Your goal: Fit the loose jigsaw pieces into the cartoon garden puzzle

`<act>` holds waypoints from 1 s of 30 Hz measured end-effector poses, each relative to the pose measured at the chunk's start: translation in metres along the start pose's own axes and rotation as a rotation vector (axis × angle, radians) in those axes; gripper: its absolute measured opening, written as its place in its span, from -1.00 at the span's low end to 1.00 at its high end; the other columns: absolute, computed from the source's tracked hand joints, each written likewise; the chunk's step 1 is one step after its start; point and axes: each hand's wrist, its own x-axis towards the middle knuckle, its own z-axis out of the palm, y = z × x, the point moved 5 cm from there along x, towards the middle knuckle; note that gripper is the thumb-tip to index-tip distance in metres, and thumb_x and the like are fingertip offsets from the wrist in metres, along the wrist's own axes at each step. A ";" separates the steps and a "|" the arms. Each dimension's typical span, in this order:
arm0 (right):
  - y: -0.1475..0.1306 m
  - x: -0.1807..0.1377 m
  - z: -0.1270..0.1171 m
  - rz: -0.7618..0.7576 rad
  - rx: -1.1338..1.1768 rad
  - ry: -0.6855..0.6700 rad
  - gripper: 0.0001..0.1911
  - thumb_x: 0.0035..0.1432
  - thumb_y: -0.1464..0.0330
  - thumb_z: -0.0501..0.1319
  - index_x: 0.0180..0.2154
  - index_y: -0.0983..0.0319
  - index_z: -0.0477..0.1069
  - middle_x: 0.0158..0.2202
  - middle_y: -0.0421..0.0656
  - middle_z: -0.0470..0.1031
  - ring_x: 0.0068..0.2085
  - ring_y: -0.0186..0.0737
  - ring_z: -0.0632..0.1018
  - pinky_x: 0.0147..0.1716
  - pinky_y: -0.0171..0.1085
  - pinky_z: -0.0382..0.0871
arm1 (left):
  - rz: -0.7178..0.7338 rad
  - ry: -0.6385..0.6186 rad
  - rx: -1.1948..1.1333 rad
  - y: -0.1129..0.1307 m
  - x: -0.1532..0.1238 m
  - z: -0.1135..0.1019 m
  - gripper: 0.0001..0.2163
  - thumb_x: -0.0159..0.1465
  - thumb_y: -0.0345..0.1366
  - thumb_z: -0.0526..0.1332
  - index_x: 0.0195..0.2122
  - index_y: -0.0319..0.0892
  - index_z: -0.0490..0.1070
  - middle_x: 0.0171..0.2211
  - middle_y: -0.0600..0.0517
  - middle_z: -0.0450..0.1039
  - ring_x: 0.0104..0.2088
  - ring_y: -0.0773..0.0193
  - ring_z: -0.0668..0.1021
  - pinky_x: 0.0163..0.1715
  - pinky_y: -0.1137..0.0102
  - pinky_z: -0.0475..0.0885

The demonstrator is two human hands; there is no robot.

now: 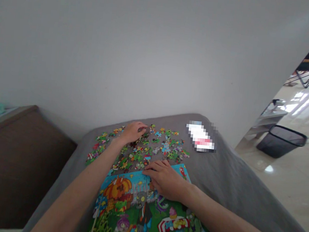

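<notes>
My left hand [134,132] reaches over the far side of a spread of loose jigsaw puzzle pieces [165,148]. Its thumb and fingers are closed together, with a small dark puzzle piece [141,129] seemingly between them. Closer to me lies a colourful cartoon picture sheet [144,217] with a blue top border, a pumpkin and grey figures. My right hand [166,179] rests palm down on that sheet's upper part, fingers stretched toward its top edge. What lies under the right palm is hidden.
A grey cloth-covered surface [205,179] carries everything, with a white wall [160,58] behind it. A phone [200,137] with a blurred screen lies at the right. Left stands a dark brown wooden panel [21,161]; a dark waste bin [280,141] is on the floor at right.
</notes>
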 end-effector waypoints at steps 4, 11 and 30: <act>0.001 0.001 0.001 -0.006 -0.011 -0.006 -0.61 0.28 0.50 0.11 0.10 0.18 0.41 0.07 -0.09 0.48 0.09 -0.11 0.41 0.04 -0.11 0.20 | -0.105 0.051 -0.013 -0.024 -0.034 -0.011 -0.66 0.36 -0.23 0.05 0.05 -0.15 0.50 0.07 -0.07 0.51 0.09 0.13 0.50 0.17 0.19 0.34; 0.002 0.000 0.004 0.005 -0.011 0.011 -0.61 0.25 0.50 0.14 0.10 0.18 0.41 0.08 -0.11 0.48 0.08 -0.09 0.42 0.04 -0.08 0.21 | -0.030 0.011 -0.039 0.026 -0.007 -0.008 -0.70 0.40 -0.21 0.09 0.06 -0.12 0.49 0.09 -0.03 0.47 0.12 0.17 0.46 0.20 0.27 0.28; 0.007 -0.005 0.010 0.006 -0.028 0.037 -0.56 0.25 0.55 0.08 0.11 0.17 0.42 0.18 -0.02 0.36 0.21 -0.04 0.33 0.16 0.04 0.20 | -0.174 -0.102 -0.667 0.049 -0.072 -0.043 -0.73 0.38 -0.17 0.13 -0.03 -0.19 0.47 -0.24 -0.02 0.59 -0.27 0.23 0.60 -0.26 0.35 0.46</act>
